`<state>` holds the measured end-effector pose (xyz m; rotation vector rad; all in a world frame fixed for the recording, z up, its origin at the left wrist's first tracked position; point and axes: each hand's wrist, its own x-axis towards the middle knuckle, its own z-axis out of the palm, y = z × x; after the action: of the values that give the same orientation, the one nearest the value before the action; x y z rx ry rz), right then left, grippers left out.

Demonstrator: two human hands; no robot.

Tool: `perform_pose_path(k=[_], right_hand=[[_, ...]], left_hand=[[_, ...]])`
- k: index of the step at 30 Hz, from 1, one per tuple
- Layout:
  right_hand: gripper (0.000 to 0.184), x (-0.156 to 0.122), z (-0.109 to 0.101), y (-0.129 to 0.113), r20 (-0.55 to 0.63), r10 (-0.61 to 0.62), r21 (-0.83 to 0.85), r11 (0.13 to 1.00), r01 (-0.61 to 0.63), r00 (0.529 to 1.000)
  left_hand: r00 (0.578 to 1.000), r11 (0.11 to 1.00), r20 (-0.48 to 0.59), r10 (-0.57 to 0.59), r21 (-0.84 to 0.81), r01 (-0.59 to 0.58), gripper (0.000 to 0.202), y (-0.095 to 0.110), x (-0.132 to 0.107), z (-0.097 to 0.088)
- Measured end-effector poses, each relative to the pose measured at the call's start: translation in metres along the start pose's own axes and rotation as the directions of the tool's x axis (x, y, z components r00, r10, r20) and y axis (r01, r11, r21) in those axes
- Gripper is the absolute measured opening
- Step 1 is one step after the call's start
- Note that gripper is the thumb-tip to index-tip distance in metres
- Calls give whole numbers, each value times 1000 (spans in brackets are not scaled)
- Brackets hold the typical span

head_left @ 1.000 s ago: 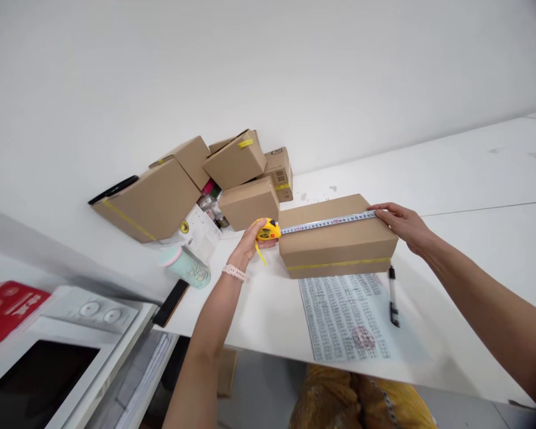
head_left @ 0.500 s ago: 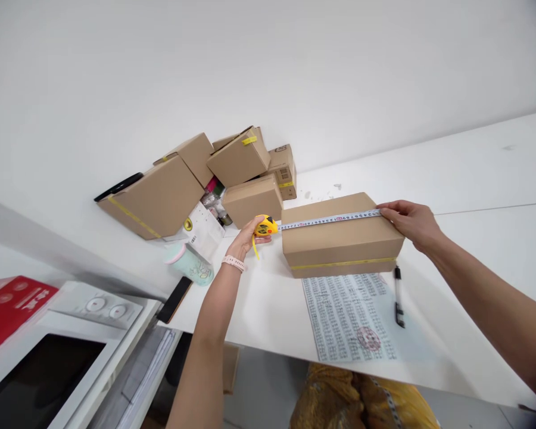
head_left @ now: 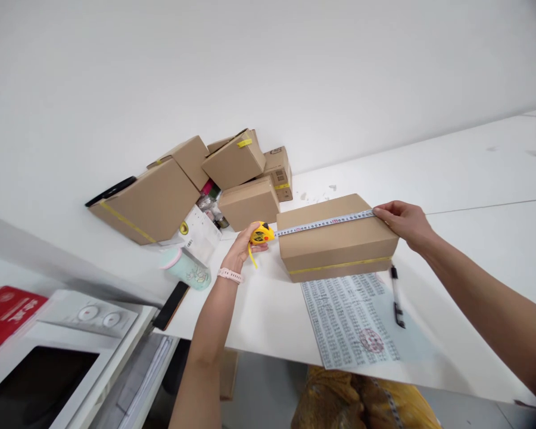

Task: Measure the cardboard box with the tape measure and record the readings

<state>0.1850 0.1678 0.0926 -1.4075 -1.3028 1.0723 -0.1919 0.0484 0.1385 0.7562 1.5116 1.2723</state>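
A brown cardboard box with yellow tape lies on the white table. Its top carries a stretched white measuring tape blade. My left hand is closed round the yellow tape measure case at the box's left end. My right hand pinches the blade's tip against the box's right top edge.
A printed sheet and a black pen lie in front of the box. Several cardboard boxes are piled against the wall at the left, with a pale green cup and a dark phone near them. A white appliance stands lower left.
My left hand and the yellow case have shifted slightly left, so the tape reaches a little past the box's end. The right hand stays on the blade's tip.
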Motion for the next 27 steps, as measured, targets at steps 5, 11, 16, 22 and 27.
perform_pose_path(k=[5, 11, 16, 22, 27], right_hand=[[18, 0, 2, -1, -3, 18, -16, 1000, -18, 1000], [23, 0, 0, -1, -3, 15, -90, 996, -16, 1000], [24, 4, -4, -2, 15, 4, -254, 967, 0, 1000], [27, 5, -4, -4, 4, -12, -356, 934, 13, 1000], [29, 6, -4, -3, 11, -18, -357, 934, 21, 1000]], left_hand=[[1000, 1000, -8, 9, -18, -9, 40, -3, -5, -2], [998, 997, -3, -61, -46, 60, 36, -13, -7, 2], [1000, 997, 3, -26, -72, 26, 36, -5, -18, 1], [999, 999, 38, 14, 36, -15, 34, 13, -27, 0], [999, 992, 31, -38, 123, 33, 30, 11, -26, 1]])
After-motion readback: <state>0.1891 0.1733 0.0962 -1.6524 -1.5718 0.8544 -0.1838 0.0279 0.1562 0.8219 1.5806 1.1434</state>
